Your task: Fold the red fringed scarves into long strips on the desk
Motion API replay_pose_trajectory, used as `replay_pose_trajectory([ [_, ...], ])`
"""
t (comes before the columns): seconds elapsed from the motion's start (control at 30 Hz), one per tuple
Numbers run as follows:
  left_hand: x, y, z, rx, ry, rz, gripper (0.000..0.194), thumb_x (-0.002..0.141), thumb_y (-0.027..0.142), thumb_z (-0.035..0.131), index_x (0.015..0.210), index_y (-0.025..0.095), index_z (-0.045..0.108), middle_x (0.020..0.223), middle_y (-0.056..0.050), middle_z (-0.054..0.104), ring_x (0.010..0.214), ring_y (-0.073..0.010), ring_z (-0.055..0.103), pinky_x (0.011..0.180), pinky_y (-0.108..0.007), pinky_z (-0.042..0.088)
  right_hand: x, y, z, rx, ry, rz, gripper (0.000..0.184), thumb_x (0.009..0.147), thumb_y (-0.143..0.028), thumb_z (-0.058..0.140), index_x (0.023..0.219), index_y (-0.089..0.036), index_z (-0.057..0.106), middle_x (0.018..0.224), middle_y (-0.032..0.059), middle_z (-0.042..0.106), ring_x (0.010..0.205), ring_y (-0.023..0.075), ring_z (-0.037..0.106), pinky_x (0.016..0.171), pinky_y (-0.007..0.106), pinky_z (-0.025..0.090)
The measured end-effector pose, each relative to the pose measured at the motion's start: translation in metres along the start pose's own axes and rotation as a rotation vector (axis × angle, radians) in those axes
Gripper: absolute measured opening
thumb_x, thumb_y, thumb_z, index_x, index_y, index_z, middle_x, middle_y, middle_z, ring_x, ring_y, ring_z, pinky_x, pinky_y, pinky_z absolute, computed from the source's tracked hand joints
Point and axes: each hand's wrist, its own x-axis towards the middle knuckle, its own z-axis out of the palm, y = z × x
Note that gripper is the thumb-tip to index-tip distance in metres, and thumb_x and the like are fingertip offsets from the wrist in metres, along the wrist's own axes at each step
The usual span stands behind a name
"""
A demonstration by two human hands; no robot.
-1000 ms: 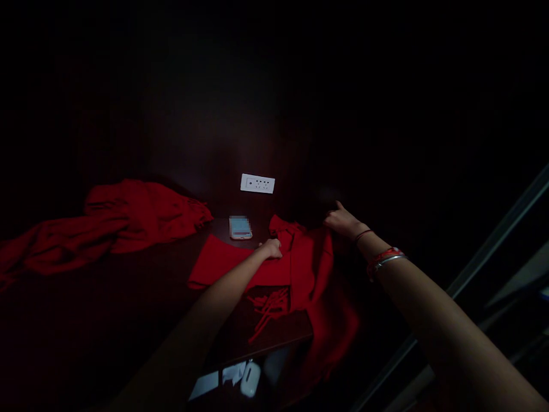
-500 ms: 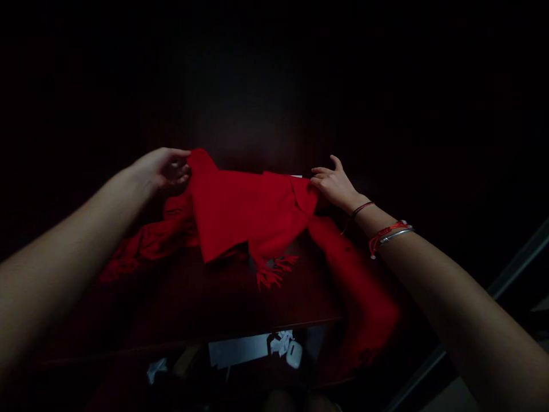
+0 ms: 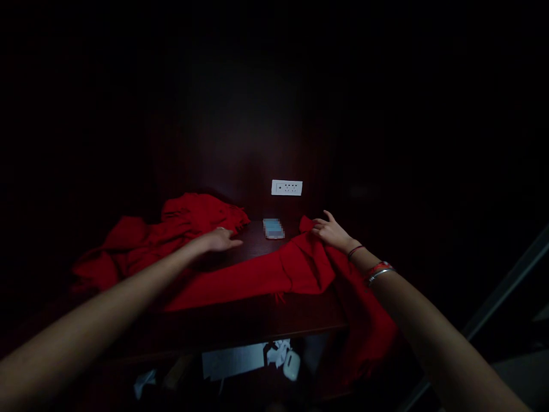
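Observation:
A red fringed scarf [image 3: 244, 280] lies across the dark wooden surface, its right part hanging over the edge. My right hand [image 3: 333, 233] pinches the scarf near its upper right corner, with one finger raised. Left of it, more bunched red fabric [image 3: 193, 214] with fringe lies in a heap; whether it is a separate scarf I cannot tell. Between that heap and the flat stretch of scarf is my left hand [image 3: 221, 239], fingers extended, with nothing visible in it. A phone-like object [image 3: 273, 229], its face blurred, rests between my hands toward the back.
A white socket panel [image 3: 287, 187] is on the dark back wall. Below the wooden surface [image 3: 274, 323], a shelf holds a pale flat box [image 3: 234, 361], crumpled white paper [image 3: 278, 352] and a small white case [image 3: 291, 365]. The surroundings are very dark.
My left hand has let go of the raised red fabric and moved right and down. The scarf has dropped flat, uncovering the phone-like object and socket panel. My right hand has lowered with its corner.

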Motion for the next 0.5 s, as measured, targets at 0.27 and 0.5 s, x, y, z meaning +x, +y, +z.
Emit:
replay_pose_trajectory([
  [0.27,-0.034,0.051,0.052,0.102,-0.469,0.267,0.058,0.061,0.041,0.058,0.115,0.023,0.046,0.108,-0.010,0.054,0.095,-0.0236,0.051,0.078,-0.028,0.038,-0.016,0.021,-0.026,0.044,0.022,0.063,0.020,0.079,-0.015,0.040,0.088,-0.021,0.058,0.088,0.0037,0.058,0.096,0.0183,0.039,0.090,0.046,0.012],
  [0.5,-0.013,0.003,0.055,0.111,-0.591,0.124,0.043,0.071,0.046,0.044,0.110,0.029,0.050,0.127,-0.006,0.035,0.117,-0.0290,0.026,0.091,-0.045,0.022,-0.027,0.005,-0.030,0.120,-0.046,0.214,0.022,0.077,-0.018,0.040,0.084,-0.021,0.061,0.089,0.0057,0.052,0.076,0.0150,0.046,0.070,0.029,0.029],
])
